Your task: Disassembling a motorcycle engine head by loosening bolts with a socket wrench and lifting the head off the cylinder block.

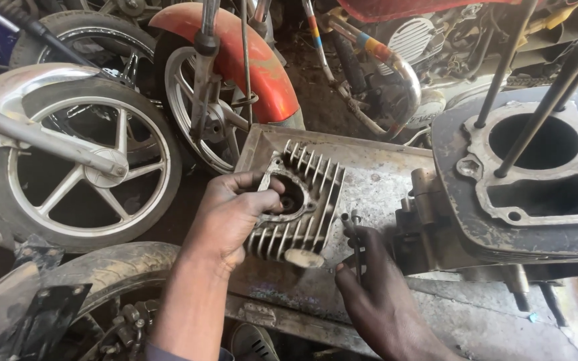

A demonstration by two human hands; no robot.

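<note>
My left hand grips a finned metal engine cylinder by its left side, thumb at the edge of the round bore, and holds it tilted over a dirty metal tray. Just to its right, my right hand pinches thin metal rod-like parts that point upward next to the cylinder's fins. Both hands are black with grease.
An engine crankcase with long upright studs stands at right on the tray's edge. Motorcycle wheels and a red fender crowd the left and back. Another tyre lies at lower left.
</note>
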